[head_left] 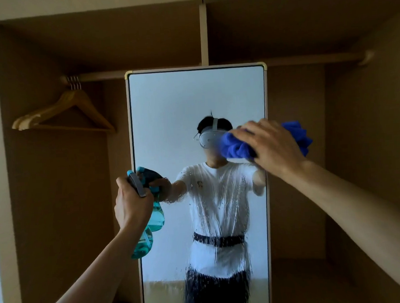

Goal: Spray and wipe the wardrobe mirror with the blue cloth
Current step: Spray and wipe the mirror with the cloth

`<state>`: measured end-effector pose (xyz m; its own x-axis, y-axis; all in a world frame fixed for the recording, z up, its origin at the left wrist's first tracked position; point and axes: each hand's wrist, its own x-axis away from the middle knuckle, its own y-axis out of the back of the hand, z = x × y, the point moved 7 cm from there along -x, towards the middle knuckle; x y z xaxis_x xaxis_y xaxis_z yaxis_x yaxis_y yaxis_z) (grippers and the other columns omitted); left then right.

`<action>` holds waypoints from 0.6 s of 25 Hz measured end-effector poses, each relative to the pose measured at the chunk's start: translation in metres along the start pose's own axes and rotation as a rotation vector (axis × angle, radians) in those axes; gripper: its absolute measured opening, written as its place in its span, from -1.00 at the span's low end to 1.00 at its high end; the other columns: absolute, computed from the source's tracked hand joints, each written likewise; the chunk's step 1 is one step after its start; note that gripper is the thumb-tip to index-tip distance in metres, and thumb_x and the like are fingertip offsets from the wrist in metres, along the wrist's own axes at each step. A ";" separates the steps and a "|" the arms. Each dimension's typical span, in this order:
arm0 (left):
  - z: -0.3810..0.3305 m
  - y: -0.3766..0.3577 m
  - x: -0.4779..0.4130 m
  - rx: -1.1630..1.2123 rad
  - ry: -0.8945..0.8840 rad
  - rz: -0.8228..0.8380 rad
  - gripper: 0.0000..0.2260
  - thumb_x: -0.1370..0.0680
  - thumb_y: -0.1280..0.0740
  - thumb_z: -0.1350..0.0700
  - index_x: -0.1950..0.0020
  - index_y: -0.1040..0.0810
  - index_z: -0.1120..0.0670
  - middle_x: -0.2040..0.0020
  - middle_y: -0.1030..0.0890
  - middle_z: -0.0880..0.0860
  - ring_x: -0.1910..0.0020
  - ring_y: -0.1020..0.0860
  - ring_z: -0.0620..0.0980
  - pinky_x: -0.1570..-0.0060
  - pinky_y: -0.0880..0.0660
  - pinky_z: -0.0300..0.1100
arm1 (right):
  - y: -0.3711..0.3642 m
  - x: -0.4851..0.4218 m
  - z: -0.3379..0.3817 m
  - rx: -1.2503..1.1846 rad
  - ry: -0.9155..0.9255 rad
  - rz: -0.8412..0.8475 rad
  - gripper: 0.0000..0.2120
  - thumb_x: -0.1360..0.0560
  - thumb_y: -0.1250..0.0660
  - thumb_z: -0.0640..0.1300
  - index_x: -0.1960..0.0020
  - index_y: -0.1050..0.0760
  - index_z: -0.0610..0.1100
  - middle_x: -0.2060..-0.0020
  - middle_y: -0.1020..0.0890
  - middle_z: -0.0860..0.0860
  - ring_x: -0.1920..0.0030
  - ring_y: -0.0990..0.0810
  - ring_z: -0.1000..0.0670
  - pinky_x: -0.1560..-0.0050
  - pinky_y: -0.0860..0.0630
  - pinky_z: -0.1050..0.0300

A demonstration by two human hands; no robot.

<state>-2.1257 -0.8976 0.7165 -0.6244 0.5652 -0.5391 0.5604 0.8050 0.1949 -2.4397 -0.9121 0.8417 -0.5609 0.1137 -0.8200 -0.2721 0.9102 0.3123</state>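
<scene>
Fingers of the right hand (272, 144) curl over the bunched blue cloth (235, 147), pressed to the wardrobe mirror (179, 101) near its right edge. The left hand (132, 202) grips the neck of a spray bottle (157, 215) at the mirror's left edge, the glass streaked wet.

You face an open brown wooden wardrobe (328, 38). Its round wooden hanging rail (100, 76) carries a bunch of light wooden coat hangers (28, 120) at its left end. The tall white-framed mirror (168, 101) stands upright in front of the rail, probably on the wardrobe's brown floor (300, 283); its foot lies below your view.
</scene>
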 end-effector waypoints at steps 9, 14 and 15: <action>0.003 -0.001 0.000 -0.004 -0.033 -0.011 -0.72 -0.58 -0.32 0.27 -0.20 -0.29 0.13 -0.04 -0.55 0.17 0.14 -0.56 0.17 0.32 -0.45 -0.07 | -0.002 0.024 -0.001 -0.015 -0.075 0.004 -0.50 -0.38 -0.47 -0.23 -0.30 -0.48 -0.09 -0.06 -0.61 -0.04 0.03 -0.56 -0.16 -0.01 -0.48 -0.08; 0.003 0.001 0.000 -0.007 -0.029 0.008 -0.73 -0.58 -0.31 0.25 -0.18 -0.28 0.10 -0.02 -0.55 0.16 0.14 -0.58 0.19 0.25 -0.53 0.02 | -0.009 0.051 0.017 -0.018 -0.137 0.021 -0.48 -0.30 -0.44 -0.33 -0.25 -0.51 -0.17 0.06 -0.60 -0.06 0.14 -0.59 -0.14 0.22 -0.52 0.00; 0.003 0.002 -0.001 -0.008 -0.024 0.010 -0.73 -0.58 -0.31 0.25 -0.18 -0.28 0.10 -0.01 -0.56 0.16 0.15 -0.58 0.19 0.25 -0.53 0.02 | -0.008 0.048 0.015 -0.023 -0.185 0.027 -0.50 -0.31 -0.42 -0.33 -0.24 -0.50 -0.18 0.07 -0.60 -0.07 0.16 -0.60 -0.16 0.31 -0.49 0.03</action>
<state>-2.1229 -0.8969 0.7152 -0.6052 0.5690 -0.5568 0.5621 0.8007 0.2072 -2.4526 -0.9082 0.7931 -0.4155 0.2116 -0.8846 -0.2774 0.8967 0.3448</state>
